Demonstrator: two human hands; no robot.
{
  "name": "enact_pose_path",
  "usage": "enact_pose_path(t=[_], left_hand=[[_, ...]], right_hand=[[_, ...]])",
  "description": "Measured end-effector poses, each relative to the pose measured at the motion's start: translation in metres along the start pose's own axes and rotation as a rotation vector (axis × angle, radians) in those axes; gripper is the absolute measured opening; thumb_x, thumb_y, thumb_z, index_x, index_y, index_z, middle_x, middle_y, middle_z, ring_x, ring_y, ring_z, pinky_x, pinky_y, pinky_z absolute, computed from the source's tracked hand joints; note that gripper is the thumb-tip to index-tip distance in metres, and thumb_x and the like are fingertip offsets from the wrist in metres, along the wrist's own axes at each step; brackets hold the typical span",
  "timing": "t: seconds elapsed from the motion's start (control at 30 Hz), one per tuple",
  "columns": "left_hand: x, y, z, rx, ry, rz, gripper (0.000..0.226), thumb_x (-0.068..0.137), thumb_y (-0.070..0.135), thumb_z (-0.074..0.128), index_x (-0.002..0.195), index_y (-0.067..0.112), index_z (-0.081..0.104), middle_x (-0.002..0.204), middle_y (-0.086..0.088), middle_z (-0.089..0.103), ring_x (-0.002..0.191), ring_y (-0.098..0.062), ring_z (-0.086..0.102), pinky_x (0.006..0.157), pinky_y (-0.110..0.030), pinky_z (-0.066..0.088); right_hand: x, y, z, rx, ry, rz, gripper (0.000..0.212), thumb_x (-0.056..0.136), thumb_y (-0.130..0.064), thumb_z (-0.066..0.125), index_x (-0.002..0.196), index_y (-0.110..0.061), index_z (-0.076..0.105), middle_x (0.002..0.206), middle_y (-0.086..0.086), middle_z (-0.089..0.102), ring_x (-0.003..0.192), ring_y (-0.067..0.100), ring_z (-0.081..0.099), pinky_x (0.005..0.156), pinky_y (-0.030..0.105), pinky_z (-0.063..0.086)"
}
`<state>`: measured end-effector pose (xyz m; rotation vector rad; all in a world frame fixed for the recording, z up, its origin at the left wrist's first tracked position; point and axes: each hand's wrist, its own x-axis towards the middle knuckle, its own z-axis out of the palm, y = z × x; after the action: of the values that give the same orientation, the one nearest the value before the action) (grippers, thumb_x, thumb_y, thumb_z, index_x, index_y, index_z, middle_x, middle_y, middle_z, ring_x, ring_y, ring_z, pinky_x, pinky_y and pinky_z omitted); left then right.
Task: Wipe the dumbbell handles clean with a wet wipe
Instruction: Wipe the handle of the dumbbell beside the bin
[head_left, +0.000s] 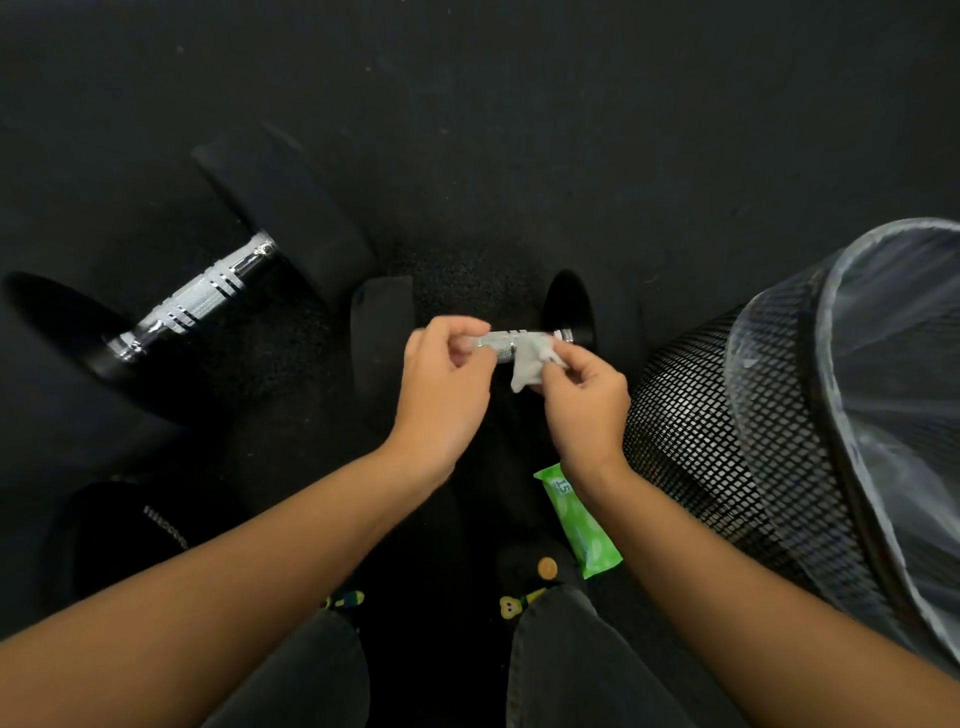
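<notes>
Two black dumbbells lie on the dark floor. The small dumbbell (382, 332) lies in front of me, its chrome handle (501, 340) partly covered by my hands. A white wet wipe (527, 364) is pinched in my right hand (584, 405) and hangs against the handle's right part. My left hand (441, 384) has its fingertips curled together at the handle's left end; whether they pinch an edge of the wipe is unclear. The big dumbbell (291, 218) lies to the left with its chrome handle (195, 301) bare.
A black mesh bin (727, 415) with a clear plastic liner stands close on the right. A green wet-wipe pack (582, 525) lies on the floor under my right wrist. My knees in dark trousers are at the bottom edge. A black bag lies at lower left.
</notes>
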<state>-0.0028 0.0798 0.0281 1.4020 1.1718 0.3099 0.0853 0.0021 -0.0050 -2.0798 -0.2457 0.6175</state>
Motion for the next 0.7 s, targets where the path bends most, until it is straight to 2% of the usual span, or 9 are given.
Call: enact_pose_path(t=[0.07, 0.13, 0.17, 0.23, 0.27, 0.37, 0.47, 0.57, 0.7], left_hand=[[-0.007, 0.012, 0.008, -0.296, -0.015, -0.313, 0.013, 0.089, 0.013, 0.055, 0.08, 0.022, 0.052, 0.09, -0.003, 0.053, 0.074, -0.007, 0.048, 0.078, -0.025, 0.045], [-0.01, 0.019, 0.014, -0.432, -0.063, -0.477, 0.021, 0.091, 0.019, 0.056, 0.073, 0.022, 0.045, 0.075, 0.002, 0.047, 0.07, -0.008, 0.046, 0.079, -0.026, 0.044], [-0.008, 0.021, 0.017, -0.479, -0.09, -0.518, 0.019, 0.091, 0.024, 0.057, 0.076, 0.023, 0.046, 0.077, 0.003, 0.048, 0.074, -0.008, 0.048, 0.085, -0.028, 0.042], [0.0, 0.02, 0.019, -0.558, -0.186, -0.532, 0.011, 0.092, 0.034, 0.054, 0.092, 0.023, 0.055, 0.091, 0.004, 0.057, 0.092, -0.01, 0.053, 0.097, -0.031, 0.038], [0.004, 0.019, 0.02, -0.599, -0.26, -0.52, 0.018, 0.093, 0.037, 0.051, 0.099, 0.022, 0.06, 0.096, 0.003, 0.061, 0.097, -0.012, 0.055, 0.099, -0.032, 0.038], [0.015, 0.017, 0.023, -0.684, -0.369, -0.461, 0.026, 0.097, 0.027, 0.045, 0.105, 0.011, 0.063, 0.097, -0.005, 0.068, 0.089, -0.015, 0.063, 0.088, -0.029, 0.049], [0.021, 0.019, 0.026, -0.774, -0.311, -0.414, 0.018, 0.097, 0.013, 0.045, 0.103, 0.006, 0.06, 0.096, -0.011, 0.067, 0.085, -0.019, 0.065, 0.07, -0.026, 0.057], [0.023, 0.014, 0.031, -0.819, -0.243, -0.44, 0.014, 0.096, 0.01, 0.046, 0.101, 0.005, 0.058, 0.094, -0.01, 0.068, 0.085, -0.018, 0.066, 0.075, -0.028, 0.056], [0.013, -0.009, 0.048, -0.815, -0.122, -0.583, 0.013, 0.097, 0.01, 0.045, 0.1, 0.003, 0.055, 0.091, -0.01, 0.065, 0.079, -0.017, 0.065, 0.068, -0.027, 0.054]], right_hand=[[-0.002, -0.01, 0.0, 0.096, 0.007, -0.006, 0.035, 0.076, -0.015, 0.054, 0.106, -0.02, 0.07, 0.092, -0.002, 0.072, 0.086, 0.02, 0.068, 0.084, 0.044, 0.055], [-0.005, -0.017, -0.002, 0.141, -0.001, -0.058, 0.033, 0.077, -0.013, 0.053, 0.103, -0.027, 0.07, 0.104, 0.001, 0.068, 0.094, 0.017, 0.066, 0.087, 0.043, 0.054], [-0.006, -0.019, -0.004, 0.164, -0.012, -0.08, 0.032, 0.079, -0.011, 0.054, 0.102, -0.027, 0.069, 0.105, 0.002, 0.067, 0.096, 0.016, 0.065, 0.087, 0.041, 0.053], [-0.004, -0.021, -0.008, 0.238, -0.063, -0.08, 0.03, 0.084, -0.004, 0.054, 0.103, -0.023, 0.066, 0.098, 0.003, 0.068, 0.092, 0.016, 0.067, 0.083, 0.036, 0.055], [-0.004, -0.023, -0.009, 0.265, -0.09, -0.068, 0.03, 0.085, -0.001, 0.053, 0.102, -0.023, 0.064, 0.093, 0.003, 0.068, 0.087, 0.016, 0.067, 0.079, 0.034, 0.056], [-0.001, -0.023, -0.014, 0.211, -0.083, -0.071, 0.027, 0.084, -0.002, 0.053, 0.097, -0.023, 0.062, 0.088, 0.003, 0.067, 0.079, 0.015, 0.065, 0.07, 0.029, 0.054], [0.002, -0.023, -0.018, 0.05, -0.054, -0.149, 0.024, 0.082, -0.005, 0.053, 0.093, -0.025, 0.062, 0.095, -0.001, 0.065, 0.085, 0.011, 0.062, 0.072, 0.026, 0.052], [0.01, -0.027, -0.023, -0.093, -0.011, -0.289, 0.025, 0.081, -0.004, 0.054, 0.096, -0.023, 0.064, 0.099, -0.005, 0.056, 0.088, 0.007, 0.057, 0.074, 0.02, 0.049], [0.025, -0.029, -0.027, -0.272, 0.124, -0.519, 0.023, 0.081, -0.007, 0.054, 0.099, -0.015, 0.065, 0.099, -0.004, 0.051, 0.097, 0.011, 0.051, 0.087, 0.029, 0.045]])
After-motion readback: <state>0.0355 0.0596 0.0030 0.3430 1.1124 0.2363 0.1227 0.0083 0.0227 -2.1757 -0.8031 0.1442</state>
